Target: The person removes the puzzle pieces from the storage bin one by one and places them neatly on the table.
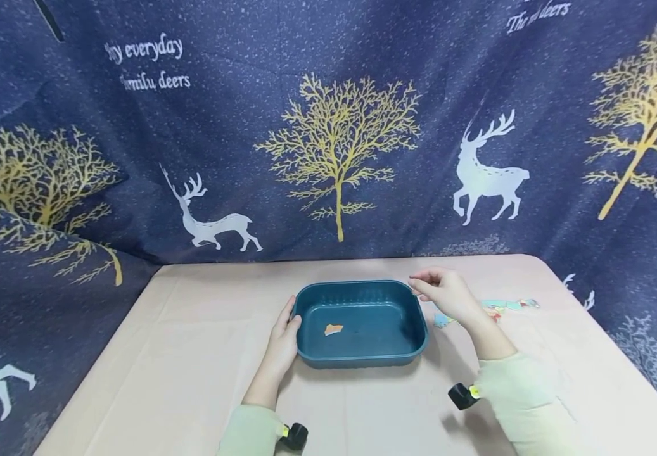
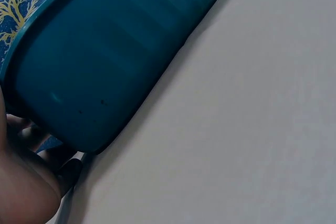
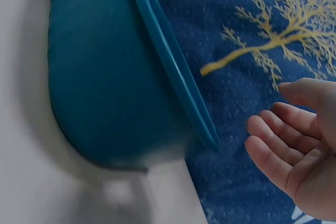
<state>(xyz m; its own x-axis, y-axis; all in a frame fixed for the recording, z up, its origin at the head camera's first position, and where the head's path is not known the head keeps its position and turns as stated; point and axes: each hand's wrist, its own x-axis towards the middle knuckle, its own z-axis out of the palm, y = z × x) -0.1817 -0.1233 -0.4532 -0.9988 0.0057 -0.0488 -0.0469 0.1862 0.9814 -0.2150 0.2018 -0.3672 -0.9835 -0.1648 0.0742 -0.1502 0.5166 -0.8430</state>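
A dark teal rectangular plastic tub (image 1: 362,361) stands in front of me on the table. One small, flat orange-and-white piece (image 1: 333,329) lies inside it, left of the middle. My left hand (image 1: 282,339) holds the tub's left end, with fingers along the outer wall; the left wrist view shows part of this hand (image 2: 31,177) beside the tub's underside corner. Over the tub's far right corner is my right hand (image 1: 445,292), fingers loosely bent. In the right wrist view this hand (image 3: 299,140) has its thumb apart from the fingers, and nothing shows between them.
Several flat, colourful pieces (image 1: 499,306) lie on the table right of the tub, partly hidden behind the right forearm. A pale cloth covers the table (image 1: 191,354). Behind it hangs a dark blue curtain (image 1: 225,145) with printed deer and golden trees.
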